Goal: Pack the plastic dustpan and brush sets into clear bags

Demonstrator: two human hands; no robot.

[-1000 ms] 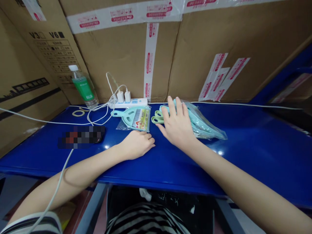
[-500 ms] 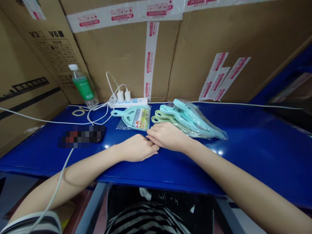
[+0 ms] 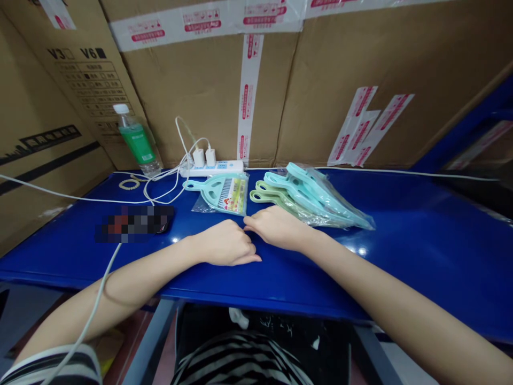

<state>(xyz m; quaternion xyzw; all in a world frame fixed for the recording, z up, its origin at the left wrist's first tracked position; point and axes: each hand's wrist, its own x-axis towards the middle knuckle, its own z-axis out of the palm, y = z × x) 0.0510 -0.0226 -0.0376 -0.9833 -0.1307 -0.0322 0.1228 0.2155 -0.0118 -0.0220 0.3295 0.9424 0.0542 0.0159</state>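
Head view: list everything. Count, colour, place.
Table: 1, blue, centre
Single dustpan: 1, light blue, bagged with brush, middle
Dustpan stack: several, light blue and green, bagged, right of middle
Power strip: 1, white, back
Chargers: 2, white, on strip
Cables: several, white, across table
Bottle: 1, clear, green label, back left
Beaded loop: 1, cream, near bottle
Pixelated item: 1, dark, left
Cartons: several, brown, behind, left
Tape: several, white-red, on cartons
Striped clothing: count unclear, black-white, bottom
Left hand: 1, bare, centre
Right hand: 1, bare, beside

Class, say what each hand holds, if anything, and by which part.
Nothing visibly held: the left hand and right hand are curled, palms hidden, in front of the bagged dustpans.
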